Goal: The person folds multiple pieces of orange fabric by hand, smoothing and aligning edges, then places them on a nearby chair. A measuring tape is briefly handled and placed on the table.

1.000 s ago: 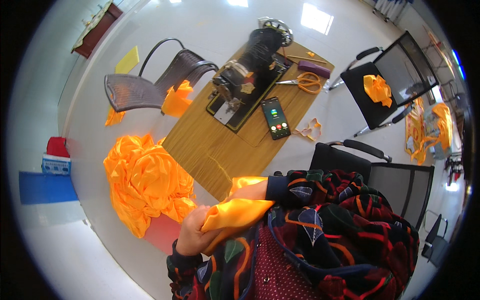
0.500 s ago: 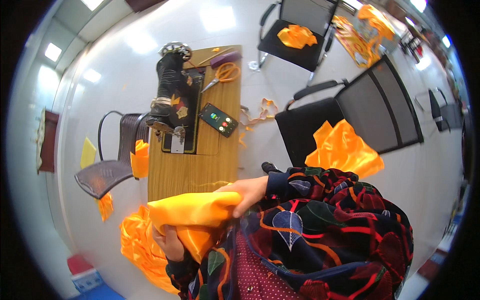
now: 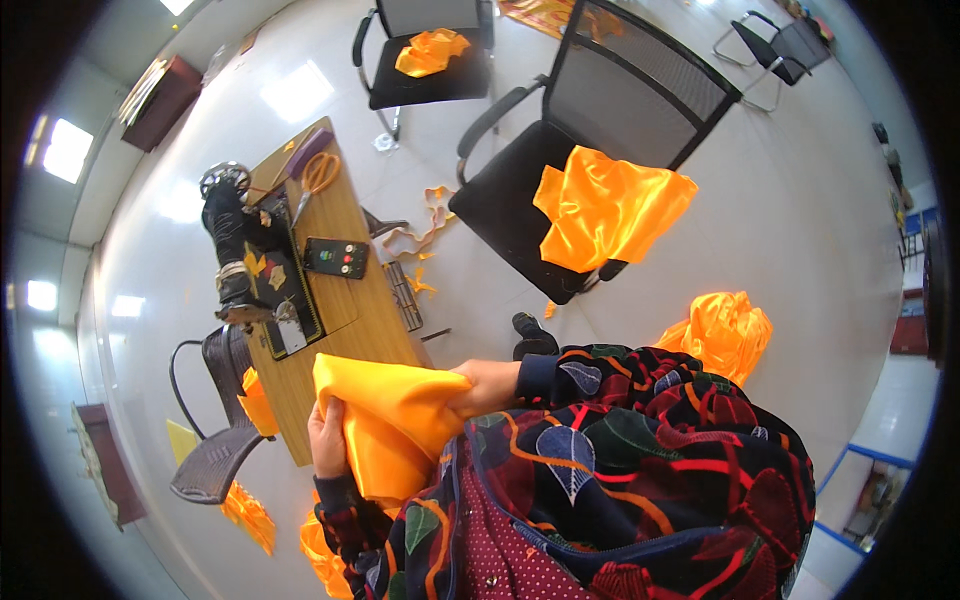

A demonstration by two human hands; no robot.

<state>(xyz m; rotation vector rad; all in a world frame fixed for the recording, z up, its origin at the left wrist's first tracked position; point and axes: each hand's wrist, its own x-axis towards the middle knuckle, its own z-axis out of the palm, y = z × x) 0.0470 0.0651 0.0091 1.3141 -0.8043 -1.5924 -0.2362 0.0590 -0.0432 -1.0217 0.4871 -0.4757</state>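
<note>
A folded piece of shiny orange satin cloth is held up against my front, over the near end of a wooden sewing table. My left hand grips its left edge, thumb on top and fingers partly hidden. Closed on the right end of the cloth is my right hand, its fingertips hidden by fabric. Just beyond, a black sewing machine stands on the table. To its right lie a phone with a lit screen and orange-handled scissors.
More orange cloth drapes over a black office chair to the right. A farther chair carries another orange piece. An orange bundle sits beyond my right sleeve. A dark woven chair stands left of the table. Fabric scraps litter the floor.
My view has swung right, so the table and machine appear farther left. My left hand has come up from beneath the cloth to its left edge. The right hand keeps its hold.
</note>
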